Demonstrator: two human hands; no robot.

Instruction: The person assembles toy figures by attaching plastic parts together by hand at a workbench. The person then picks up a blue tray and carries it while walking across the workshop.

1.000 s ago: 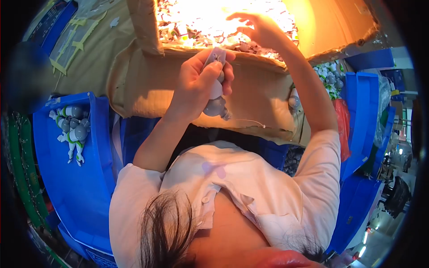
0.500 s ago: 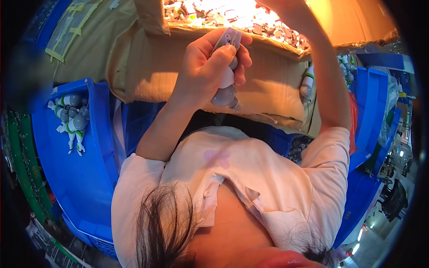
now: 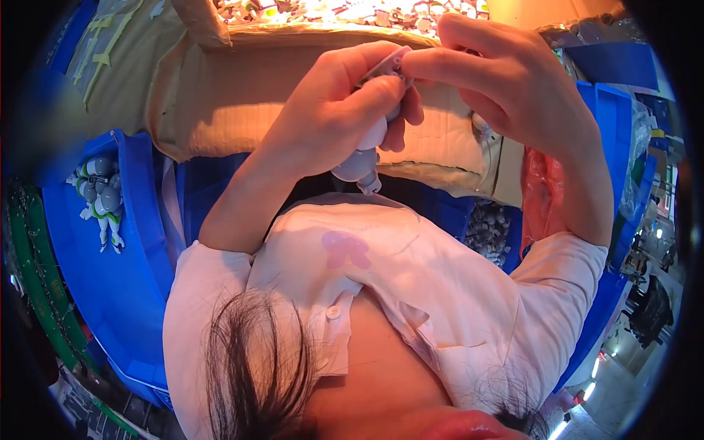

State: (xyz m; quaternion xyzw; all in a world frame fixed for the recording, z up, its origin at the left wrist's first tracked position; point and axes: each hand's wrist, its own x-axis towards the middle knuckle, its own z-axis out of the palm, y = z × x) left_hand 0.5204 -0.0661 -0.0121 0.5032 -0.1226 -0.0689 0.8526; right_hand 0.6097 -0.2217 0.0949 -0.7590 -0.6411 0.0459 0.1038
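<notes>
As far as I can tell on my remote feed, the grey-and-white toy part point(image 3: 372, 136) is only partly assembled: its upper end looks uncovered, and I can't tell how much is left. It's in my left hand point(image 3: 341, 99), fingers wrapped snugly round it. My right hand point(image 3: 513, 84) has its index fingertip at that end, maybe pinching something tiny, can't tell. Farther out: a cardboard box point(image 3: 293, 34) of small parts point(image 3: 352, 13), plus a blue bin point(image 3: 95, 293) holding toy figures point(image 3: 104, 194).

Left grip point(image 3: 345, 103), 12 o'clock: curled, thumb point(image 3: 381, 92) uppermost | right grip point(image 3: 506, 77), between 1 and 2: index finger point(image 3: 444, 67) reaching just beside left thumb | left elbow point(image 3: 229, 233) bent, 9 o'clock; right elbow point(image 3: 592, 224) bent, 3 o'clock
</notes>
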